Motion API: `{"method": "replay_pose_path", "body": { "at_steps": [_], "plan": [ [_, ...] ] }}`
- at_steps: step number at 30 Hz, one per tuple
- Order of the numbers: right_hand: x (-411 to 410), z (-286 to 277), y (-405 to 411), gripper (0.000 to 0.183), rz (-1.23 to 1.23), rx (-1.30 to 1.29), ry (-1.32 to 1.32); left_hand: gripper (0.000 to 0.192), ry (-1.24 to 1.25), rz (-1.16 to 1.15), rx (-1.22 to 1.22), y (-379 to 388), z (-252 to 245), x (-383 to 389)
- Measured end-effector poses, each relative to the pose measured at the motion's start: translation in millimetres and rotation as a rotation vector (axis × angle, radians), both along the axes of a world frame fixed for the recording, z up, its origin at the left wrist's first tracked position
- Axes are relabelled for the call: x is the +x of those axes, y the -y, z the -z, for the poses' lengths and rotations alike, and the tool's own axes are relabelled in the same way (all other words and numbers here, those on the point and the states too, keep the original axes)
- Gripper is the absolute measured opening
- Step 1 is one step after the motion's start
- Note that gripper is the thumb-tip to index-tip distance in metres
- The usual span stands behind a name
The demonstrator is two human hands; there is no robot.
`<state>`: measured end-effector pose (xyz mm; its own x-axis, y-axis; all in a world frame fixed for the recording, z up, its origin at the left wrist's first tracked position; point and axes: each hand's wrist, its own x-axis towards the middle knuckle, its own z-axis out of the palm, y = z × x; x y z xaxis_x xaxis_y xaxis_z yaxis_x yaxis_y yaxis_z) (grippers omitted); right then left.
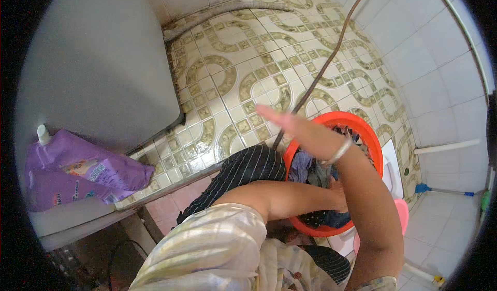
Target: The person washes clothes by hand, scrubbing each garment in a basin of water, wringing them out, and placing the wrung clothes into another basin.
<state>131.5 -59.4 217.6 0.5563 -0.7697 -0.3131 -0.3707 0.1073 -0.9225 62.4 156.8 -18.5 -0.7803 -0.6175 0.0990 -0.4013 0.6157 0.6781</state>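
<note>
A red plastic basin [374, 135] full of dark clothes [301, 166] stands on the tiled floor before me. My left hand [338, 197] reaches into it and touches the clothes. My right forearm crosses in front and hides part of that hand, so its grip does not show. Above the basin's near-left rim, my right hand [301, 130] is raised with fingers stretched out to the left, blurred and holding nothing. A pale bracelet [341, 151] circles the right wrist.
A thin brown hose [330, 58] runs down to the basin's left side. At left, a purple detergent pouch [85, 166] lies on a grey appliance [105, 58]. A ribbed drain hose [233, 7] lies along the back wall. Pink plastic [402, 213] shows right of the basin.
</note>
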Motion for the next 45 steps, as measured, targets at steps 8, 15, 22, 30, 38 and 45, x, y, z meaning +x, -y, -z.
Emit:
{"method": "replay_pose_path", "body": {
  "at_steps": [8,15,22,30,38,45],
  "plan": [
    [-21.6,17.8,-20.5,0.086,0.52,0.348,0.926,0.023,-0.13,0.312,-0.038,20.1,29.6,12.7],
    [-66.8,28.9,-60.6,0.082,0.713,0.31,0.979,0.04,0.232,0.419,0.289,15.9,-29.9,-31.5],
    [-163.0,65.1,-131.1,0.044,1.201,0.025,0.687,0.044,0.378,0.645,0.212,64.2,-115.1,29.8],
    [-185.4,171.5,-144.3,0.057,0.835,-0.456,-0.714,0.033,0.491,0.693,0.236,90.8,-123.7,52.9],
    [-201.6,264.4,-172.9,0.046,0.543,0.053,-1.154,0.025,0.599,0.907,0.248,94.3,-136.3,43.5],
    [-250.7,241.4,-225.9,0.032,1.007,-0.26,-0.95,0.026,0.357,0.805,0.345,88.1,-112.7,26.4]
  ]
}}
